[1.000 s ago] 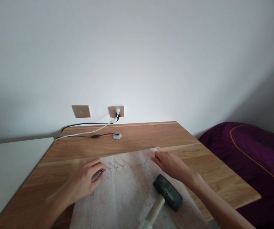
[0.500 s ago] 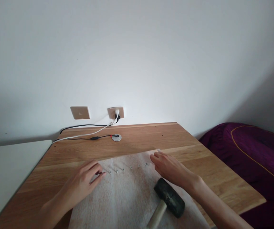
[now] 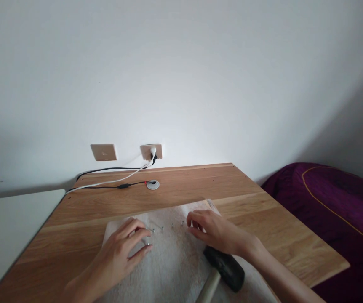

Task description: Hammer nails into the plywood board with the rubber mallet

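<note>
A rubber mallet (image 3: 224, 269) with a black head and pale handle lies on a whitish board (image 3: 169, 269). Several small silver nails (image 3: 162, 227) stand in a row near the board's far edge. My left hand (image 3: 123, 246) is over the board's left part, thumb and fingers apart around the leftmost nails; one nail head shows by the thumb tip. Just beyond the mallet head, my right hand (image 3: 211, 227) hovers at the row's right end. Its fingers are curved, with a gap between thumb and index finger; nothing shows in them. Both hands hide parts of the row.
Under the board is a wooden table (image 3: 247, 181). Cables (image 3: 105, 183) run along its back left to a wall socket (image 3: 151, 152) and a round grommet (image 3: 153, 185). A white surface (image 3: 17, 227) adjoins at left; a purple cushion (image 3: 336, 202) is at right.
My left hand has moved right along the nails, its thumb and fingers spreading wider. My right hand has moved left from the board's far corner, and its fingers have loosened. The mallet stays put.
</note>
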Tool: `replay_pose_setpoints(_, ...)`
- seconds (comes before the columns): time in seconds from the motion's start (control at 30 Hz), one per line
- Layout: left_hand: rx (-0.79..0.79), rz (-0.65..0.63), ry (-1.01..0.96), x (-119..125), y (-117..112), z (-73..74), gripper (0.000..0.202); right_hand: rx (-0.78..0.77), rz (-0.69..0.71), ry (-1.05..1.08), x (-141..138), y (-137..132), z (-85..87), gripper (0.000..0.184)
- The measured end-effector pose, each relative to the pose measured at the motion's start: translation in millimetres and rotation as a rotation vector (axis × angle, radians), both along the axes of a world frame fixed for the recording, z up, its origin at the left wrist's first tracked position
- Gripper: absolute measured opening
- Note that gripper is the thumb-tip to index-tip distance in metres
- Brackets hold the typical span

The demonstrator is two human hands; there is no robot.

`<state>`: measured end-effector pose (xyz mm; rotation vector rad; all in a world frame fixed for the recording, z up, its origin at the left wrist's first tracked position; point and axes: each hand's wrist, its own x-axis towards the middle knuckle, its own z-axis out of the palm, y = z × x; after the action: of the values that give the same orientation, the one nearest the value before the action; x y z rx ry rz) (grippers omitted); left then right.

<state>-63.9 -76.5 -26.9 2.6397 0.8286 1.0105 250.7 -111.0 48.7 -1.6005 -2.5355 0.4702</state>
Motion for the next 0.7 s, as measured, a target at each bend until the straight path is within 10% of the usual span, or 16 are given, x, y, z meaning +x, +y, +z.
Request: replay_pose_setpoints(0.7, 0.102, 0.01, 0.036, -6.3, 16.0, -12.1, 0.034, 0.162, -0.091, -0.385, -14.7, 17.6, -22.1, 0.019)
